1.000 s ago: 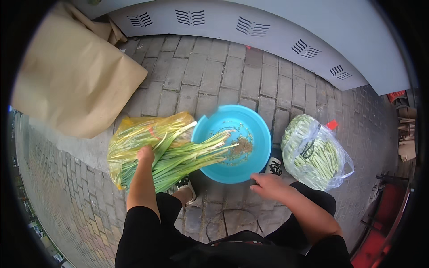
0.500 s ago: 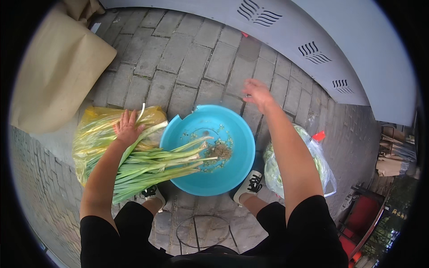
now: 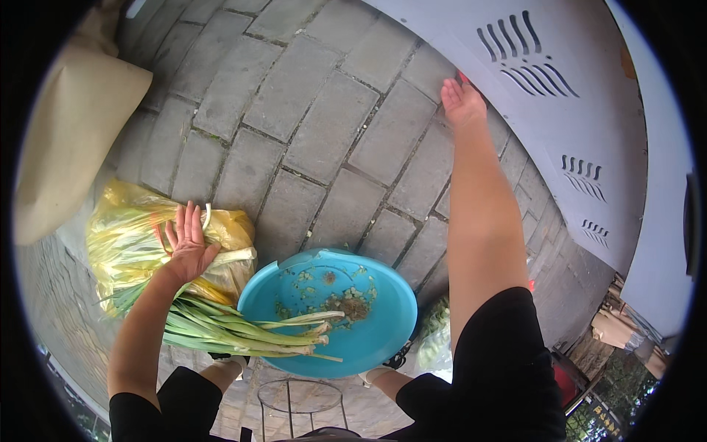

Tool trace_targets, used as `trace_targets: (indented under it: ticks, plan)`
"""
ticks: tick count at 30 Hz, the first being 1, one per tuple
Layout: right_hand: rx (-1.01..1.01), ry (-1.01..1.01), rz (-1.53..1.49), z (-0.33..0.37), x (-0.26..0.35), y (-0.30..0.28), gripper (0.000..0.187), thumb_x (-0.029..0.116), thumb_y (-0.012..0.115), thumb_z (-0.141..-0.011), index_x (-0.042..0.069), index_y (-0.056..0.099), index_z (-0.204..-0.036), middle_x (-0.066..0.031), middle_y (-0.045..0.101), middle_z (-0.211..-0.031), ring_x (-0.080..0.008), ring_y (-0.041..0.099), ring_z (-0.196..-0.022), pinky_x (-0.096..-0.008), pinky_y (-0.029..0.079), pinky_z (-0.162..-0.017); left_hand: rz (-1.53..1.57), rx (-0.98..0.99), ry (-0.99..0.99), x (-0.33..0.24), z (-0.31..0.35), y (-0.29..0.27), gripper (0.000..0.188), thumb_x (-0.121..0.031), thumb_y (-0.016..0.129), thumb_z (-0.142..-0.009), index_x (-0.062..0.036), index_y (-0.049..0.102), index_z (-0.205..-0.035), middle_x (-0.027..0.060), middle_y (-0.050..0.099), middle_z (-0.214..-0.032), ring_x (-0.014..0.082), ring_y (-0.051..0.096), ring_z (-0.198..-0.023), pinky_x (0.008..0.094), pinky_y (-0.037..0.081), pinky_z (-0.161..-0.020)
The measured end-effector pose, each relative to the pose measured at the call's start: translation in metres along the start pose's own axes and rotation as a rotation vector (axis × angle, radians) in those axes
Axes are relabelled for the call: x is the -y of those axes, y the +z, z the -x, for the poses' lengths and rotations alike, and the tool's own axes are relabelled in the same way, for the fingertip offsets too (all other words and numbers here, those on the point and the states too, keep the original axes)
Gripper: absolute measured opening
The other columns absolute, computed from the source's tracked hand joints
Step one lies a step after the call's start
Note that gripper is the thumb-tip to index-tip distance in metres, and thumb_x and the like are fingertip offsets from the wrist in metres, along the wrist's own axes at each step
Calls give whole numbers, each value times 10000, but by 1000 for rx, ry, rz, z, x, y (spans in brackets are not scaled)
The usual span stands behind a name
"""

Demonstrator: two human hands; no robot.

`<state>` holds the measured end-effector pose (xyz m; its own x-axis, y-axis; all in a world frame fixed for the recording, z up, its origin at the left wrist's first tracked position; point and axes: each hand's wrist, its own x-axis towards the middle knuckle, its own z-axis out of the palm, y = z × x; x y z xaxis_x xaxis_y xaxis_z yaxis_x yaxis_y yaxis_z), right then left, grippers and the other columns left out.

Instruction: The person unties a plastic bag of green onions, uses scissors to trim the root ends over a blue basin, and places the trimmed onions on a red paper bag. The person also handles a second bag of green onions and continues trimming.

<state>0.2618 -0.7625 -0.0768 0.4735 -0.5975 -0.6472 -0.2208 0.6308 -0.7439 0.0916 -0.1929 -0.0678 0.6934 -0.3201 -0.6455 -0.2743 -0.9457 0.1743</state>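
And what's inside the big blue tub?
The blue tub holds a brown clump and scattered greenish scraps. Green stalks reach in over its left side, pale ends inside. Whatever lies right under them is covered, so I can't see it.

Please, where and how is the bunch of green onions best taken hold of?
Probably by the pale stalks of the green onions, over the left part of the blue basin, coming from above on the right. There the stalks are thicker and fairly straight and seem to lie over the hollow, leaving room underneath; the thin leaves spread loosely at the left.
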Motion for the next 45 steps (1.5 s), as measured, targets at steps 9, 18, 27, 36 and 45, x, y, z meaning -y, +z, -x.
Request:
trace_targets:
  ticks: [9, 18, 27, 36, 45]
  plan:
    - [34, 18, 23, 14, -32, 1, 109, 171, 517, -915, 63, 510, -898, -81, 596, -725, -165, 566, -610, -296, 458, -532, -12, -55, 73, 4, -18, -2, 957, -513, 519, -770, -49, 15, -1438, 183, -27, -1504, 380, -56, -1388, 603, -23, -1046]
    - [36, 79, 327, 136, -80, -21, 64, 141, 548, -877, 90, 529, -844, -19, 517, -670, -107, 438, -521, -255, 327, -436, -48, -18, 21, -4, -21, -14, 922, -478, 521, -744, -54, 78, -1432, 169, 29, -1506, 367, -15, -1391, 611, 22, -1043]
    - [216, -682, 1341, 149, -100, -110, 125, 111, 532, -840, 7, 600, -838, -163, 610, -753, -219, 584, -629, -346, 446, -571, 0, 25, -25, -11, -26, -23, 918, -479, 550, -732, -95, 105, -1438, 141, 16, -1516, 329, -34, -1400, 593, 10, -1056]
    - [715, -233, 1602, 215, -116, -158, 195, 206, 565, -816, 19, 613, -839, -209, 609, -912, -376, 577, -888, -427, 459, -787, 6, 13, -55, -13, -19, -22, 891, -495, 534, -745, -98, 134, -1436, 134, 39, -1515, 319, -28, -1402, 594, 11, -1055]
    - [774, -573, 1450, 207, -99, -99, 122, 128, 590, -726, 14, 561, -692, -120, 584, -874, -300, 559, -756, -371, 466, -681, -44, -61, -3, 5, -23, -13, 853, -480, 542, -764, -115, 161, -1435, 115, 75, -1518, 296, 11, -1406, 542, 12, -1070]
